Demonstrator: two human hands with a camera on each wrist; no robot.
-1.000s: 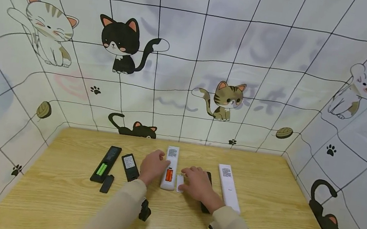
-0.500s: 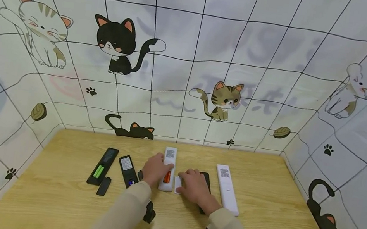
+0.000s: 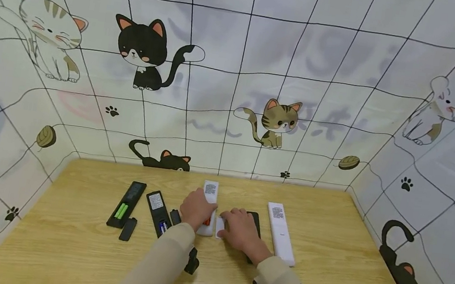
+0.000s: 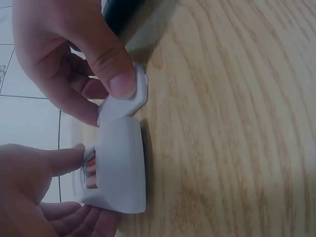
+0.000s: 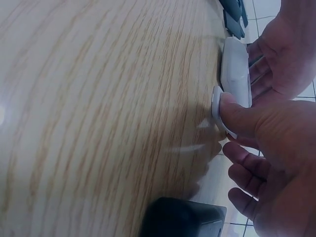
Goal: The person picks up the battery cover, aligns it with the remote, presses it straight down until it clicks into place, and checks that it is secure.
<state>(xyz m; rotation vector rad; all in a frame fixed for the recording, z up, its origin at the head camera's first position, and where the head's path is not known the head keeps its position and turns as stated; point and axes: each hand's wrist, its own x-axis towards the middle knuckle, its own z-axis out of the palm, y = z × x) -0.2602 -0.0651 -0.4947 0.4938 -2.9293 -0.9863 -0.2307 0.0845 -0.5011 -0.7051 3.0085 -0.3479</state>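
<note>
A white remote control (image 3: 210,189) lies back side up, its battery compartment uncovered and orange batteries (image 4: 91,173) showing inside. My left hand (image 3: 197,208) holds the remote, with the thumb at the compartment and the fingers along the far side. Beside it, my right hand (image 3: 240,228) pinches a white battery cover (image 5: 216,106) between thumb and fingers. The cover stands on edge close to the remote's side in the left wrist view. The remaining fingers of the right hand are loosely bent.
To the left lie a black remote (image 3: 132,196) with green batteries, its cover (image 3: 128,229), and another black remote (image 3: 156,206) with a small black cover (image 3: 175,217). A dark remote (image 3: 254,221) sits partly under the right hand; another white remote (image 3: 280,232) lies right.
My left hand has shifted right over the white remote and now hides more of the orange batteries. The right hand has closed its fingers on the cover. The head view has shifted slightly.
</note>
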